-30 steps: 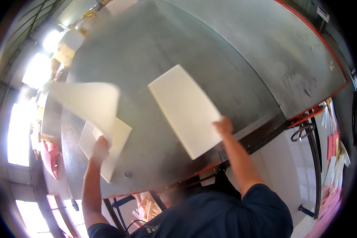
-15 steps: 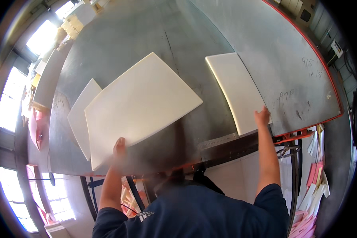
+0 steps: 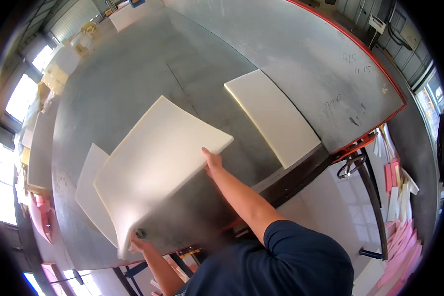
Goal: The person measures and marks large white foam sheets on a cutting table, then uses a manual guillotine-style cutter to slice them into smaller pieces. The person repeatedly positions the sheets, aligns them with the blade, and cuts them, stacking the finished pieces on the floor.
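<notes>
Bright windows [image 3: 21, 97] at left, grey tabletop [image 3: 128, 64], ribbed pale wall [image 3: 76, 20]

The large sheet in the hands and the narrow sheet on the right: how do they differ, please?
The large sheet is broad; the narrow sheet is a slimmer strip.
The large sheet is gripped by the left hand and right hand; no hand touches the narrow sheet.
The large sheet curls near its lower corner, while the narrow sheet lies flat on the table.
Both are off-white.
</notes>
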A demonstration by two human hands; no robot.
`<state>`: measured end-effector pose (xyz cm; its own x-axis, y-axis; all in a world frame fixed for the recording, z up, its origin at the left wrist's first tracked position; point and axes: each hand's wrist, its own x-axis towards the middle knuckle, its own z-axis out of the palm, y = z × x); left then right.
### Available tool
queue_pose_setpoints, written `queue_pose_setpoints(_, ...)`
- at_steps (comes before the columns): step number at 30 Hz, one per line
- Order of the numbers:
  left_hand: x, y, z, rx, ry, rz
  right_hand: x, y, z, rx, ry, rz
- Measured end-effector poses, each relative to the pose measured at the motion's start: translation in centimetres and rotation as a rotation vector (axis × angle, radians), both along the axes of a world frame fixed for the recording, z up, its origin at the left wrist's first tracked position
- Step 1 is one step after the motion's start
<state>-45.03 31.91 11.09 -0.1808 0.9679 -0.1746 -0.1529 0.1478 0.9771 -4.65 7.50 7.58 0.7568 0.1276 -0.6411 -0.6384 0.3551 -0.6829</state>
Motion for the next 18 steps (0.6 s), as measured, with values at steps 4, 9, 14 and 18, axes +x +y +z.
queue_pose_setpoints(4, 2.7, 1.0, 4.9, -0.241, -0.599, -0.009, 2.1, 4.6, 12.4, 0.45, -0.158, 0.179)
queue_pose_setpoints(9, -4.9, 9.1, 2.8, -0.092, -0.387, -0.288, -2.1, 7.5, 20.5, 0.23, -0.649, 0.428)
queue_pose_setpoints(14, -2.0, 0.2, 11.6, 0.143, -0.271, -0.258, -1.9, -6.1, 14.8, 0.373, -0.483, 0.138)
queue_pose_setpoints(18, -0.7, -3.2, 4.6, -0.024, -0.242, -0.354, -5.1, -13.4, 7.1, 0.278, -0.034, -0.105)
